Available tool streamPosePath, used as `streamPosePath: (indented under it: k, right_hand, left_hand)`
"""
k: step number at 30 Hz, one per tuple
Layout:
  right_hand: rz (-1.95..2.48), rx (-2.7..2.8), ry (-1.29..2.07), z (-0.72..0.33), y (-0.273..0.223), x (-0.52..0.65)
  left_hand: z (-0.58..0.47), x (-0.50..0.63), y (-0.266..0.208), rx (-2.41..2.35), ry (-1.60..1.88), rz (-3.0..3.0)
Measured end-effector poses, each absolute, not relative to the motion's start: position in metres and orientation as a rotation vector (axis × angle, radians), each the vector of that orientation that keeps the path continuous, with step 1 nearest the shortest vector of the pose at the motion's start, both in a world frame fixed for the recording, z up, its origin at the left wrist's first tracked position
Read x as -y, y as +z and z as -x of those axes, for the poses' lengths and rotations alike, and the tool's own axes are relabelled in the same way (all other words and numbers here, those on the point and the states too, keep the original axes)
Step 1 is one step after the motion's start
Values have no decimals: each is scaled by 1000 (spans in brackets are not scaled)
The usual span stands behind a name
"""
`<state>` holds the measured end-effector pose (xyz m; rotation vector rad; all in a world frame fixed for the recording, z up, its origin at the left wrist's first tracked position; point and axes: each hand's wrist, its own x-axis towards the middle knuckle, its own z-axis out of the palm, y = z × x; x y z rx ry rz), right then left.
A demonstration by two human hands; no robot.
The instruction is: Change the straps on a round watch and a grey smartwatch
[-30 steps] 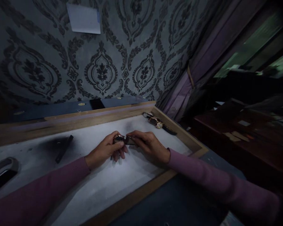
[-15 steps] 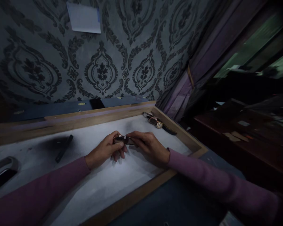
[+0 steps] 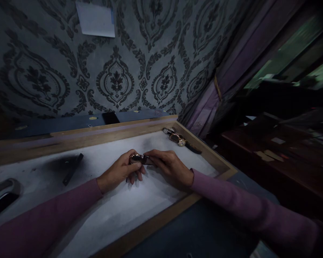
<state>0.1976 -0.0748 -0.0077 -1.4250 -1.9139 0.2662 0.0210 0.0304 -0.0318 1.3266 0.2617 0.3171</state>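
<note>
My left hand (image 3: 121, 170) grips a wristwatch (image 3: 136, 158) with a dark face and shiny case, thumb laid along its near edge. The fingers of my right hand (image 3: 172, 166) are pinched at the watch's right side, on the dark strap (image 3: 148, 160). Whether a small tool is also between those fingers is too dim to tell. Both hands are over the white lining of a shallow wooden tray. In the tray's far right corner lie several other watches (image 3: 181, 142), bunched against the wall.
Wood rims (image 3: 161, 227) border the white-lined tray. A dark strap-like strip (image 3: 73, 170) lies left of my hands, and a black-and-grey looped device (image 3: 5, 199) sits farther left. Beyond the far rim is a black flat object (image 3: 111, 118). Patterned wallpaper and a purple curtain (image 3: 204, 107) stand behind.
</note>
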Motion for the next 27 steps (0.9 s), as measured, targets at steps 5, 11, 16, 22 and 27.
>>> streamPosePath:
  k: [5,11,16,22,27]
  right_hand:
    - [1443,1938,234,-196,-6,75]
    - [1396,1982,154,-199,-10,75]
    - [1350,2003,101,-198,-12,75]
    - [1359,2009,113,-196,-10,75]
    - [1396,2013,137,-194,-9,76]
  left_hand:
    - [-21,-30,-32,-262,316,-1313]
    - [-22,-30,-31,-258,310,-1320]
    - [-21,-31,-33,-248,315,-1326]
    - [-21,-30,-33,-264,312,-1302]
    - [-23,-29,-30,-281,303,-1298]
